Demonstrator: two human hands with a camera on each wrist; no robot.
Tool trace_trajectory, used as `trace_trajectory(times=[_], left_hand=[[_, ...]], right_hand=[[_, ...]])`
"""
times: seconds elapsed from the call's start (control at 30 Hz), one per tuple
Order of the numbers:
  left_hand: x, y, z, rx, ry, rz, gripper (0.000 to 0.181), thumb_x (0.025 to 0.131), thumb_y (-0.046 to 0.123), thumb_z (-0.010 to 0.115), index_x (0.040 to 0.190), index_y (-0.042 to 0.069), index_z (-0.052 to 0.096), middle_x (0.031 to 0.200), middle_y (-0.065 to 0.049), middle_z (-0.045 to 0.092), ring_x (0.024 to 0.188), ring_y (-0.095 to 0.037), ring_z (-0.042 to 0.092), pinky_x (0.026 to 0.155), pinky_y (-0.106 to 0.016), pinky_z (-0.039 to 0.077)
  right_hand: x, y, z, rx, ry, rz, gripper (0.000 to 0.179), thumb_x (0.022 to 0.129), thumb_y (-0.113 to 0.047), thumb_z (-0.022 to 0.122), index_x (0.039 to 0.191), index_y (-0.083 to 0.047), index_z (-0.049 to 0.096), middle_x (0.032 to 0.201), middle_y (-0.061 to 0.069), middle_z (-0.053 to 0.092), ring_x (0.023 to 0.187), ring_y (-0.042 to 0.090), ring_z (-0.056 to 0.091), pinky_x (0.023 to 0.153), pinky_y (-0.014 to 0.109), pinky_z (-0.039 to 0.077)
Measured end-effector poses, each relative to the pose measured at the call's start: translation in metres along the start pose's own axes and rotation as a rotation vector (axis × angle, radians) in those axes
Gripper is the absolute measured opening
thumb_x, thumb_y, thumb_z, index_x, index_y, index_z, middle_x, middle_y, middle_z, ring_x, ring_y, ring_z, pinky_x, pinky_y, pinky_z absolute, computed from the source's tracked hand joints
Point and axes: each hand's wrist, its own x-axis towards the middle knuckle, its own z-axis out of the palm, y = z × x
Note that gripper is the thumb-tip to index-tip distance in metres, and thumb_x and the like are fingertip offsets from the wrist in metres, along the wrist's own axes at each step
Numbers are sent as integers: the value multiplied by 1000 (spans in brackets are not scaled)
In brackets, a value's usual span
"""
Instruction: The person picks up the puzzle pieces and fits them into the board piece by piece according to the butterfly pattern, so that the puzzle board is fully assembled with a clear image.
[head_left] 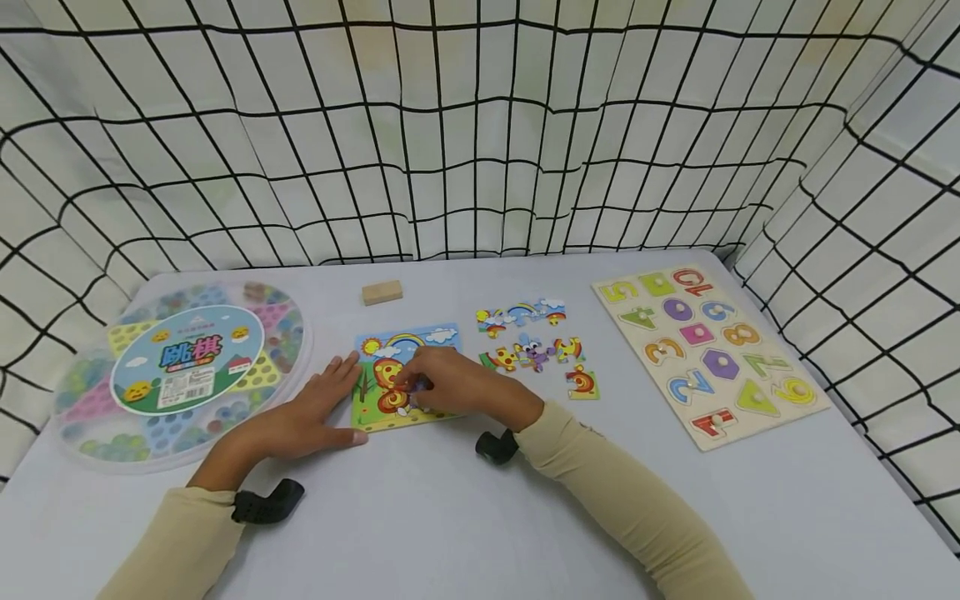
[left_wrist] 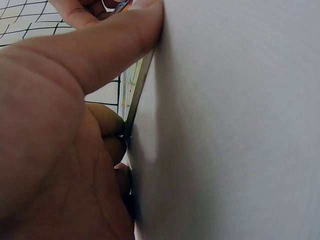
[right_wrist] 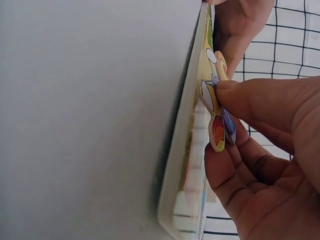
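A picture jigsaw board [head_left: 375, 420] with a sun, a rainbow and cartoon animals lies on the table in front of me. My left hand [head_left: 303, 423] rests flat at its left side, thumb and fingertips touching the edge. Over the board's middle, my right hand [head_left: 459, 382] pinches a jigsaw piece [right_wrist: 218, 132] between thumb and fingers. In the right wrist view that piece is tilted against the board's surface. The right hand hides part of the picture. Loose jigsaw pieces, among them an orange snail piece [head_left: 582, 383] and a purple mouse piece [head_left: 533, 354], lie right of the board.
A round clear case of Chinese checkers [head_left: 187, 358] stands on the left. Behind the jigsaw board lies a small wooden block [head_left: 382, 292]. A wooden number-and-shape peg board [head_left: 660, 375] is on the right. Black netting [head_left: 442, 108] over white cloth surrounds the table's back and sides.
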Motion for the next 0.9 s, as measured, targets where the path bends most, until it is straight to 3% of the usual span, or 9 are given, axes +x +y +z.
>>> trace_trajectory(times=[0.73, 0.9], left_hand=[[2, 1, -1, 8, -7, 11, 102, 87, 47, 69, 154, -2, 11, 161, -18, -4, 144, -41, -10, 111, -63, 0], [2, 2, -2, 22, -5, -10, 102, 86, 47, 70, 154, -2, 11, 161, -19, -3, 144, -42, -9, 111, -64, 1]], right_hand=[[3, 2, 4, -63, -7, -30, 27, 94, -16, 67, 120, -11, 71, 99, -5, 59, 90, 7, 50, 75, 17, 42], [4, 0, 4, -68, -4, -24, 27, 94, -15, 67, 119, -11, 71, 99, -4, 60, 90, 7, 50, 75, 17, 42]])
